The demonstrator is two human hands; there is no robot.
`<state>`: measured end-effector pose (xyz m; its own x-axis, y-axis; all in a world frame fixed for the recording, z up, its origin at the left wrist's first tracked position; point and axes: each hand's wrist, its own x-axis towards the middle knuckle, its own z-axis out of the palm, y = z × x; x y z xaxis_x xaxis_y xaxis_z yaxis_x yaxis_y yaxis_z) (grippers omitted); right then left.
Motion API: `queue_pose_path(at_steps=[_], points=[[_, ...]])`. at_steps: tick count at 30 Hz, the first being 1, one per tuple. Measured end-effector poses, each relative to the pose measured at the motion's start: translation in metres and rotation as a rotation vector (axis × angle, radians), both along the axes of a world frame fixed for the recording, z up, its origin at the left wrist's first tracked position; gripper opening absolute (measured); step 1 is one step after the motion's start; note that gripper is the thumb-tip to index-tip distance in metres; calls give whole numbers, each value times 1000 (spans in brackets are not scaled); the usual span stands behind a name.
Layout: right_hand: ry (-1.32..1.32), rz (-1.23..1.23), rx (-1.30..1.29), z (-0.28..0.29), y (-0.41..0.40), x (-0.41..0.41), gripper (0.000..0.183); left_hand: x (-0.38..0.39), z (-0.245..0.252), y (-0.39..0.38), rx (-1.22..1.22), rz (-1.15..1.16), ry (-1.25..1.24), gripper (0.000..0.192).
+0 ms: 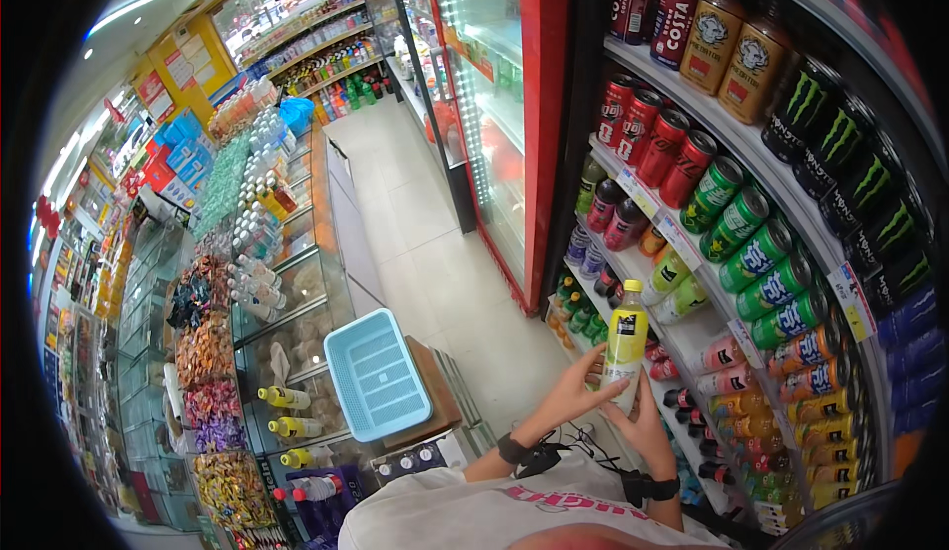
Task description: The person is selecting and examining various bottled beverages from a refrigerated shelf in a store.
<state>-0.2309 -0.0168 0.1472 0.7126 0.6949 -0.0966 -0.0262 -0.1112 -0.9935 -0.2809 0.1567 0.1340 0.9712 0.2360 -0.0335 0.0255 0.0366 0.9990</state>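
Note:
A yellow-labelled drink bottle [625,331] with a yellow cap stands upright between my two hands, in front of the drinks shelves. My left hand [582,383] grips its lower left side, the thumb lying across the front near the base. From below and the right, my right hand [639,416] supports the bottle's bottom part. The lower end of the bottle is partly hidden by my fingers. Dark bands circle both of my wrists. Several bottles with similar yellow caps [285,397] stand on the glass counter to the left.
A blue plastic basket [379,342] rests on a brown box [437,387] beside the glass counter [319,283]. To the right, shelves hold green cans [741,213] and black Monster cans [804,101]. A red-framed glass-door cooler [545,135] rises ahead, and cables [589,439] hang near my waist.

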Motion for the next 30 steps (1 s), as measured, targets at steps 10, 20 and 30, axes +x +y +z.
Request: queue_pose_path(at_steps=[10,20,30], points=[[79,-29,-20,-9,-58,-5,75,-9,16,-28,260,-154,-164,80],[30,98,-212,8,-88,16,45,5,32,-45,452,-235,-63,71],[340,-64,-314,-18,-103,30,39,41,-36,-67,141,-283,174,65]])
